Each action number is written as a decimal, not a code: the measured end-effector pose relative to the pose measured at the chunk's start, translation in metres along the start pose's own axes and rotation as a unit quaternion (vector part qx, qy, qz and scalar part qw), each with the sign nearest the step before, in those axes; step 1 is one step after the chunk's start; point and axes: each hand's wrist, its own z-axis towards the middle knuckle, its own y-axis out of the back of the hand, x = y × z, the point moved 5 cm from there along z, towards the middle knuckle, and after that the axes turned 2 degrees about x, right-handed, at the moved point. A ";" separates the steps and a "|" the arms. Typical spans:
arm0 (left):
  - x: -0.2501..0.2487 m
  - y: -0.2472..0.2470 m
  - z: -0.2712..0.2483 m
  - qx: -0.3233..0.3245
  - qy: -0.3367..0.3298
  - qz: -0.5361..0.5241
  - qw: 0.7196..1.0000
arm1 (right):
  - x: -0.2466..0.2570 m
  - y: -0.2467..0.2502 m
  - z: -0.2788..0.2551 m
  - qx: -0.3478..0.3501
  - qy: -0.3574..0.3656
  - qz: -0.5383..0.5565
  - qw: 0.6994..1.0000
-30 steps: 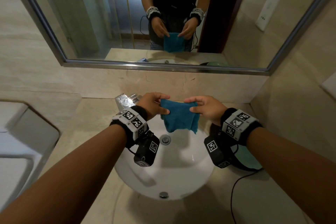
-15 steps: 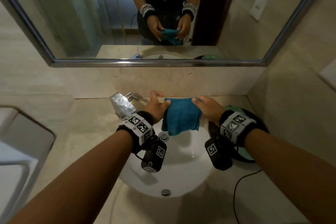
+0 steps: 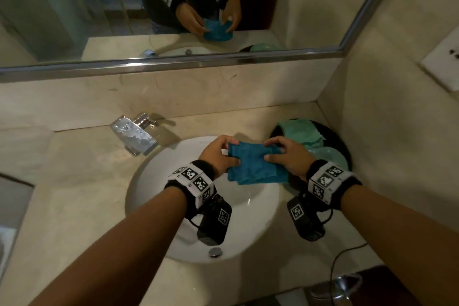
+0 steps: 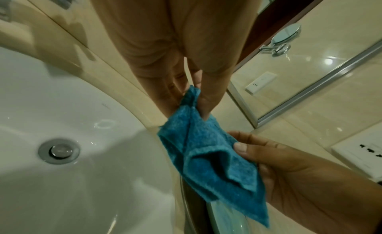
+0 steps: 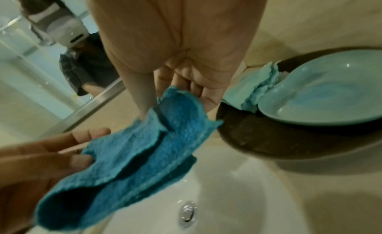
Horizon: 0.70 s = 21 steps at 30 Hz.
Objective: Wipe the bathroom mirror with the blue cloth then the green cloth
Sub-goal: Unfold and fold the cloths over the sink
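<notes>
Head view: blue cloth (image 3: 253, 164) now folded smaller, lower over sink (image 3: 154, 176) right edge, pinched by left hand (image 3: 218, 154) and right hand (image 3: 288, 156).

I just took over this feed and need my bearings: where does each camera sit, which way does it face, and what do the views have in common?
Head: worn on the head, looking down and forward at the sink, mirror and both forearms; left hand and right hand pinch the blue cloth.
Left wrist: looks along the left palm at its fingers, sink drain beside.
Right wrist: looks along the right palm toward the green cloth in a dark tray.
Shared: all three show the blue cloth, both hands and the sink.
</notes>
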 end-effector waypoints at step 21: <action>0.061 -0.111 0.086 -0.038 0.111 -0.007 0.993 | -0.111 0.079 0.063 0.093 -0.003 -0.253 0.963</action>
